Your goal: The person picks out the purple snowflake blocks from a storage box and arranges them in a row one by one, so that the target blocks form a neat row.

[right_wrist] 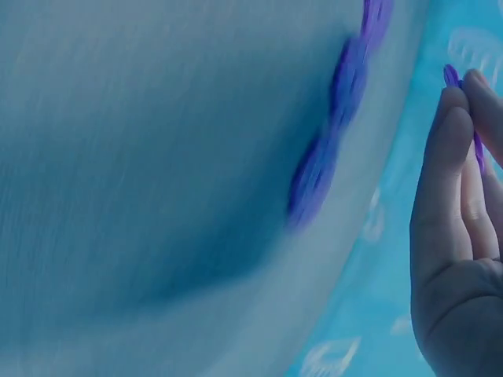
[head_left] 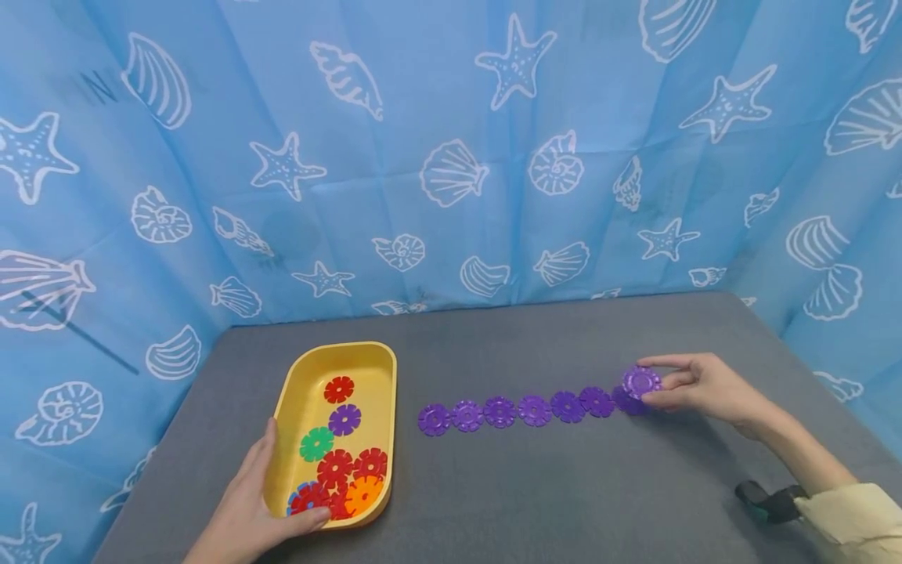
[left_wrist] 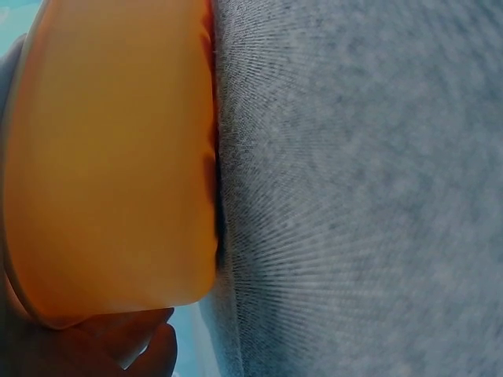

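Note:
In the head view my right hand [head_left: 712, 388] pinches a purple notched plastic disc [head_left: 641, 381] between thumb and fingers. It is held up over the right end of a row of purple notched discs [head_left: 534, 410], overlapping the last one in this view. The right wrist view shows the pinched disc edge-on between the fingertips [right_wrist: 454, 98], away from the row. My left hand [head_left: 243, 505] grips the near left corner of a yellow tray [head_left: 391, 407], its thumb over the rim and its fingers along the outer side.
Inside the tray lie red discs [head_left: 335, 468], a green disc [head_left: 316, 444], a purple disc [head_left: 344, 420], an orange disc [head_left: 363, 495] and a bit of blue. The grey table [head_left: 535, 493] ends at a blue shell-print curtain [head_left: 451, 227]. A black strap [head_left: 771, 503] hangs by the right sleeve.

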### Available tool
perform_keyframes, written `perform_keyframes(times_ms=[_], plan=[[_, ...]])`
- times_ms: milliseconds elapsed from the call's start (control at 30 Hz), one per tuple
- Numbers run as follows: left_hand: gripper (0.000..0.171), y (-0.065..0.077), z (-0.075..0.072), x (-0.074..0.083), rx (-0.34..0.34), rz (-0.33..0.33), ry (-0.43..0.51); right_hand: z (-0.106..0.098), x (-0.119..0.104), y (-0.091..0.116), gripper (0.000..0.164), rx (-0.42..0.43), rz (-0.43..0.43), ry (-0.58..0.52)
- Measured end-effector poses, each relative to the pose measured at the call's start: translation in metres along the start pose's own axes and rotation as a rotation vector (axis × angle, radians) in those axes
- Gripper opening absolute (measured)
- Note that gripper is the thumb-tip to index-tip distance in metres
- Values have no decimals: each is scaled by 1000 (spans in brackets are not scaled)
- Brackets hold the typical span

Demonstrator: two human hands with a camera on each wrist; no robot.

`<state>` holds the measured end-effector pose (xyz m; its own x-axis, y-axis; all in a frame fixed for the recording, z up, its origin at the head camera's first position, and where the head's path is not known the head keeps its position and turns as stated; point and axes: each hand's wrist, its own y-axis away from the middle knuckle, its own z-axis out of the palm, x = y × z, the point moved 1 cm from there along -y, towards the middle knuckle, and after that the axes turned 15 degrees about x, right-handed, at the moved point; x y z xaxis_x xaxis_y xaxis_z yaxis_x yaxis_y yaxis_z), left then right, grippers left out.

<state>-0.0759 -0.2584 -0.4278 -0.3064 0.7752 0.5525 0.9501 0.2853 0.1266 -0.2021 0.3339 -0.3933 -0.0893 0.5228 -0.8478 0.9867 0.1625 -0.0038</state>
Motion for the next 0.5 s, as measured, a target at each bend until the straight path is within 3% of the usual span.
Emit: perform_keyframes(times_ms=[233, 500], plan=[[146, 1, -1, 0, 2, 7, 7, -40, 38, 2, 67, 20, 120, 120], [147, 2, -1, 1, -1, -3, 2, -51, 62, 7, 69, -12, 172, 151]])
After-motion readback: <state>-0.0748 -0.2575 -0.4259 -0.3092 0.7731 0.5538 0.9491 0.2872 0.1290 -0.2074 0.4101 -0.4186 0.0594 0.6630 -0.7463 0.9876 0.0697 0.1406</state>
